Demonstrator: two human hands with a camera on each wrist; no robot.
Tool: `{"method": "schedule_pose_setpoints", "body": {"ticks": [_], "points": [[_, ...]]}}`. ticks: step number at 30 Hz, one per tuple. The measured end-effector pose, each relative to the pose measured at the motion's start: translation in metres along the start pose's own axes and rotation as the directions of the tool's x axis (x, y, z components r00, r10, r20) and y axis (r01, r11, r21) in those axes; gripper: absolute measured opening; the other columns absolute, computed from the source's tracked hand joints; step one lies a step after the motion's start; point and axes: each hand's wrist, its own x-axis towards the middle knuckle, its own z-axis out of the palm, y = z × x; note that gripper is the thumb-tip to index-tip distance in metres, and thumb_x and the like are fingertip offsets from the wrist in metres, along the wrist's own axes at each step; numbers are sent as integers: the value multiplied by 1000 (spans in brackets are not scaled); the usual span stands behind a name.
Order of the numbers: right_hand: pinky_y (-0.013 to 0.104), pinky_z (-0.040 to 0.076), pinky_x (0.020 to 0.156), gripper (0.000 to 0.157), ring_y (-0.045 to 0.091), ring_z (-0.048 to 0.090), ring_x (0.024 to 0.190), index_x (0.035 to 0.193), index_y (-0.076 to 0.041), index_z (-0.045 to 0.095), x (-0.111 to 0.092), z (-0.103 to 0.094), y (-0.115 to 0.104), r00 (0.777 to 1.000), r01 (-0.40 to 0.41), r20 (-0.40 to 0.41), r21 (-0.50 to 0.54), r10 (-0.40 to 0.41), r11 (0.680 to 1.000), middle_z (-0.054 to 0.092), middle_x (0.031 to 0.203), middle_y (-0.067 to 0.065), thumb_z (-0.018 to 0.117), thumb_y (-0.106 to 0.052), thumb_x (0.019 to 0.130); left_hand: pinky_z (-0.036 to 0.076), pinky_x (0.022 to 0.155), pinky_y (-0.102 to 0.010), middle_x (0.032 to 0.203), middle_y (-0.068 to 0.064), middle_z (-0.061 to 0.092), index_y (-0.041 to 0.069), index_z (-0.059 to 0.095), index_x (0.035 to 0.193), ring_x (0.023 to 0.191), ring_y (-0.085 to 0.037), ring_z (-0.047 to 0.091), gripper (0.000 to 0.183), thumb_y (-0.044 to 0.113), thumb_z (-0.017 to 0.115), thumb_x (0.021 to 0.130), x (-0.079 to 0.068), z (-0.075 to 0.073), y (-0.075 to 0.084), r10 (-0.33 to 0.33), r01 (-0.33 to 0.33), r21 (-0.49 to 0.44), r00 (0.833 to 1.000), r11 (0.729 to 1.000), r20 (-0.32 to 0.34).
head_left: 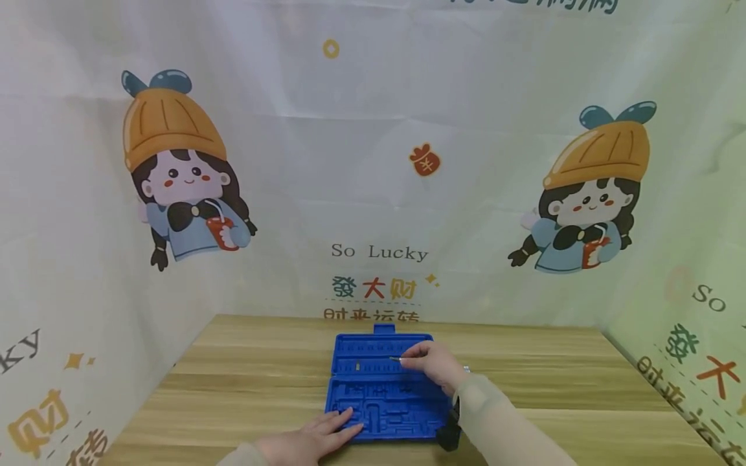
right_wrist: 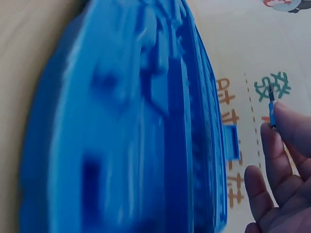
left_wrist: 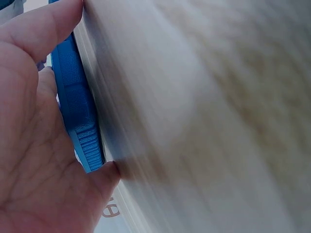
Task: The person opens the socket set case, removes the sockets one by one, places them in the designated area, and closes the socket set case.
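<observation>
A blue plastic tool case (head_left: 379,382) lies unfolded on the wooden table, its moulded slots facing up. My left hand (head_left: 309,437) rests at its near left corner, fingers extended and spread over the edge. In the left wrist view, thumb and fingers lie along the blue case side (left_wrist: 77,102). Over the far half of the case, my right hand (head_left: 434,364) pinches a small slim bit (head_left: 395,358) between thumb and fingertips. The right wrist view shows this bit (right_wrist: 271,107) held upright with a dark, thin tip; its exact kind cannot be made out.
One small yellowish piece (head_left: 357,367) sits in a slot of the far half. Something silvery (head_left: 466,369) lies partly hidden behind the right wrist. The case's latch tab (head_left: 384,329) points toward the printed cloth backdrop (head_left: 373,194), which encloses the wooden table (head_left: 542,369).
</observation>
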Motion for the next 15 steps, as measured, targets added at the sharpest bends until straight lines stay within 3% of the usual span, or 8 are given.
{"method": "schedule_pose_setpoints", "body": {"ticks": [6, 10, 13, 15], "points": [[49, 46, 87, 18, 21, 60, 96, 99, -3, 70, -17, -26, 8, 1000, -11, -19, -20, 11, 1000, 67, 99, 3, 71, -18, 88, 32, 102, -61, 161, 6, 6, 45, 11, 152, 144, -38, 14, 82, 72, 49, 84, 5, 4, -11, 30, -30, 24, 1000, 999, -4], [48, 47, 85, 20, 22, 59, 98, 101, -1, 70, -29, -43, 14, 999, -27, -22, -19, 27, 999, 66, 102, 5, 70, -18, 89, 32, 103, -60, 161, 5, 4, 44, 9, 152, 144, -38, 13, 83, 72, 48, 85, 7, 6, -16, 50, -50, 28, 999, 998, 1], [48, 47, 86, 23, 24, 59, 98, 103, 3, 68, -36, -54, 19, 999, -34, -22, 4, 35, 999, 66, 103, 8, 69, -16, 89, 31, 103, -60, 161, 6, 3, 46, 9, 152, 145, -37, 12, 83, 71, 50, 85, 4, 3, -10, 43, -43, 6, 999, 999, -1], [47, 47, 85, 22, 22, 59, 94, 101, 2, 68, -40, -60, 22, 999, -41, -35, -1, 41, 999, 66, 100, 8, 70, -16, 88, 31, 104, -59, 161, 6, 4, 45, 10, 152, 145, -37, 12, 82, 69, 51, 86, -1, -2, 2, 27, -27, -4, 1000, 1000, 0]]}}
